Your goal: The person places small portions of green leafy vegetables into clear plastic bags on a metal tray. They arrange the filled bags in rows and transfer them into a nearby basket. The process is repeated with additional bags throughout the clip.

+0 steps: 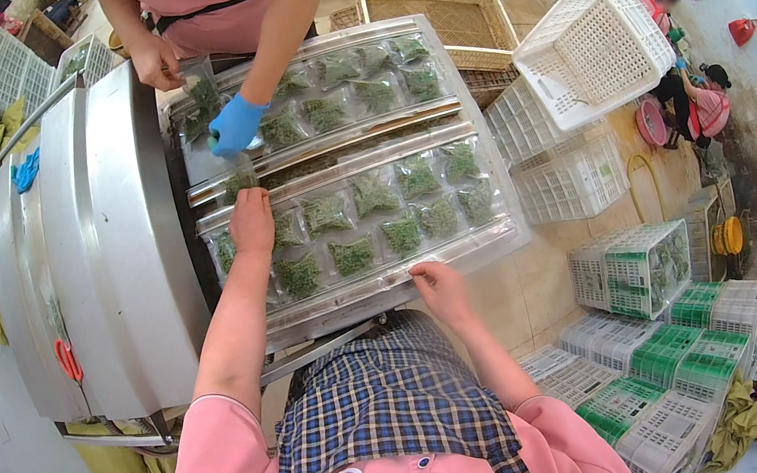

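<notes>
My left hand [251,221] reaches over the vacuum sealer's bed, its fingertips at a clear plastic bag of green herbs [238,183] near the middle gap; whether they grip it is hard to tell. At the near edge of the bed, my right hand [439,286] touches the metal sealing bar [386,280] with bent fingers and holds nothing that I can see. Rows of filled clear bags [353,255] lie on both halves of the bed. Across from me, a co-worker's blue-gloved hand [236,126] is over the far row, and their bare hand [156,63] is beside another herb bag [201,100].
The machine's steel lid [137,203] stands at the left, with red-handled scissors [68,361] and a blue glove [26,171] on the steel. White crates [593,50] and a beige crate [438,13] are at the right. Stacked green and white crates [664,349] stand lower right.
</notes>
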`<control>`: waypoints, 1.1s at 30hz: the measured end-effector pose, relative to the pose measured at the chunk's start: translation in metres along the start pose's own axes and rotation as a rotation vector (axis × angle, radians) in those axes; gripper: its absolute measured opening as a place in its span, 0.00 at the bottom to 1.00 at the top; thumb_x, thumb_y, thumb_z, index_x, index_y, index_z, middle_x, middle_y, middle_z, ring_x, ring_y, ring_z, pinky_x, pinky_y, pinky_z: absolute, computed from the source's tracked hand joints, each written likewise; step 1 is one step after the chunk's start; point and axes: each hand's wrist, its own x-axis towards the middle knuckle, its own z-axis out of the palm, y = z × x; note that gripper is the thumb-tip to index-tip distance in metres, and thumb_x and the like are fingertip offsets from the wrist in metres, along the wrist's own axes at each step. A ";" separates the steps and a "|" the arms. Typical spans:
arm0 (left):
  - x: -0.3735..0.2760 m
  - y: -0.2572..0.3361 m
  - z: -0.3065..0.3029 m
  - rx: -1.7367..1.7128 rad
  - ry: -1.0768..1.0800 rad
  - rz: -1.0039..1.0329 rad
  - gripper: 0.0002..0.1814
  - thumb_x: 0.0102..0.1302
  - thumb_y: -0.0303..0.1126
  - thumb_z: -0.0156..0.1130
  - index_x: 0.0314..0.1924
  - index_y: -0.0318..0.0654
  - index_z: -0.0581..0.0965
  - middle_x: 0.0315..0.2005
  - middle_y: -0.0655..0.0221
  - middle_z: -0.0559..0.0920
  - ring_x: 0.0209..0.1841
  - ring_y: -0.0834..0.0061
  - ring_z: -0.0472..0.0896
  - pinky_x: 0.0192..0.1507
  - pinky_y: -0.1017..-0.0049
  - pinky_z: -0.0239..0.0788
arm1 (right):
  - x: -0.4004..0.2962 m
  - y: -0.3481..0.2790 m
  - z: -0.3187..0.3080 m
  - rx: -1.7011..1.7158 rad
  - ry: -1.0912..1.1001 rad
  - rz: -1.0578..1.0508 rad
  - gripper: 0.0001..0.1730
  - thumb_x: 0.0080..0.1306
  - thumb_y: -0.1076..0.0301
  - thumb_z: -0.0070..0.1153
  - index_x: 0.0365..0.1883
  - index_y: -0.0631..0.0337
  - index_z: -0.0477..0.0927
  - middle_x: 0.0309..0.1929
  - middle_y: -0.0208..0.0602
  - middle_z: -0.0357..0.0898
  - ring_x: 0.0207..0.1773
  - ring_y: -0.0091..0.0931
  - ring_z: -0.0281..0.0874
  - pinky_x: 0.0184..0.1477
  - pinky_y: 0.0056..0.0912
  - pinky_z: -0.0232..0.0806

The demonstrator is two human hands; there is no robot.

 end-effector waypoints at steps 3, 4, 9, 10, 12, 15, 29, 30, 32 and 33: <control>-0.007 0.014 -0.004 -0.120 0.150 -0.017 0.09 0.64 0.29 0.59 0.44 0.41 0.77 0.44 0.63 0.77 0.42 0.58 0.79 0.41 0.61 0.71 | 0.001 0.002 0.000 0.005 0.015 -0.009 0.07 0.62 0.75 0.58 0.39 0.62 0.83 0.34 0.43 0.82 0.33 0.33 0.80 0.37 0.33 0.71; -0.010 0.021 -0.005 -0.170 0.114 0.055 0.11 0.62 0.28 0.60 0.45 0.41 0.77 0.45 0.63 0.76 0.44 0.58 0.78 0.44 0.62 0.71 | 0.002 0.002 0.000 0.009 0.025 -0.016 0.07 0.62 0.75 0.58 0.39 0.62 0.83 0.34 0.43 0.82 0.33 0.33 0.80 0.37 0.33 0.71; -0.034 0.068 -0.013 -0.239 -0.230 0.475 0.22 0.54 0.27 0.65 0.52 0.42 0.77 0.51 0.63 0.75 0.54 0.57 0.72 0.55 0.62 0.68 | 0.012 0.001 -0.002 -0.016 0.049 -0.048 0.07 0.62 0.74 0.58 0.38 0.62 0.83 0.34 0.44 0.82 0.34 0.36 0.80 0.37 0.34 0.71; -0.038 0.068 -0.010 -0.232 -0.242 0.462 0.23 0.54 0.27 0.66 0.52 0.42 0.76 0.50 0.63 0.75 0.55 0.57 0.72 0.56 0.61 0.67 | 0.016 -0.001 -0.003 -0.018 0.054 -0.037 0.07 0.62 0.74 0.58 0.38 0.62 0.83 0.34 0.44 0.82 0.34 0.36 0.80 0.38 0.35 0.71; -0.041 0.067 -0.001 -0.219 -0.266 0.439 0.24 0.53 0.26 0.66 0.53 0.42 0.76 0.50 0.64 0.76 0.57 0.57 0.70 0.57 0.61 0.66 | 0.028 -0.002 -0.007 -0.039 0.097 -0.074 0.07 0.61 0.74 0.58 0.38 0.62 0.82 0.35 0.43 0.82 0.37 0.37 0.79 0.40 0.36 0.71; -0.041 0.069 0.004 -0.238 -0.282 0.406 0.23 0.53 0.25 0.65 0.52 0.39 0.76 0.49 0.61 0.76 0.56 0.55 0.70 0.59 0.60 0.64 | 0.061 0.000 -0.014 -0.131 0.201 -0.222 0.09 0.61 0.75 0.57 0.40 0.60 0.82 0.39 0.41 0.82 0.44 0.38 0.78 0.47 0.38 0.69; -0.074 0.078 -0.014 -0.333 -0.162 0.292 0.14 0.56 0.23 0.63 0.44 0.37 0.80 0.48 0.60 0.77 0.57 0.55 0.71 0.61 0.60 0.62 | 0.151 0.018 -0.008 -0.705 -0.008 -0.362 0.23 0.68 0.59 0.50 0.61 0.53 0.73 0.66 0.31 0.69 0.73 0.34 0.57 0.71 0.51 0.47; -0.076 0.078 -0.017 -0.342 -0.157 0.283 0.13 0.56 0.23 0.62 0.44 0.37 0.80 0.47 0.60 0.77 0.57 0.55 0.71 0.61 0.60 0.62 | 0.153 0.017 -0.011 -0.702 0.031 -0.366 0.23 0.68 0.59 0.49 0.61 0.54 0.72 0.67 0.32 0.68 0.73 0.34 0.56 0.71 0.51 0.47; -0.082 0.079 -0.024 -0.338 -0.116 0.283 0.13 0.56 0.22 0.62 0.43 0.37 0.80 0.46 0.60 0.78 0.55 0.56 0.72 0.59 0.61 0.64 | 0.156 0.016 -0.020 -0.697 0.109 -0.375 0.24 0.68 0.59 0.49 0.62 0.55 0.72 0.67 0.32 0.67 0.73 0.34 0.55 0.71 0.51 0.46; -0.084 0.080 -0.027 -0.336 -0.093 0.283 0.12 0.56 0.22 0.62 0.42 0.38 0.80 0.46 0.61 0.78 0.55 0.56 0.72 0.58 0.61 0.64 | 0.158 0.019 -0.024 -0.725 0.179 -0.333 0.24 0.68 0.59 0.49 0.62 0.55 0.71 0.68 0.33 0.67 0.74 0.35 0.55 0.71 0.51 0.46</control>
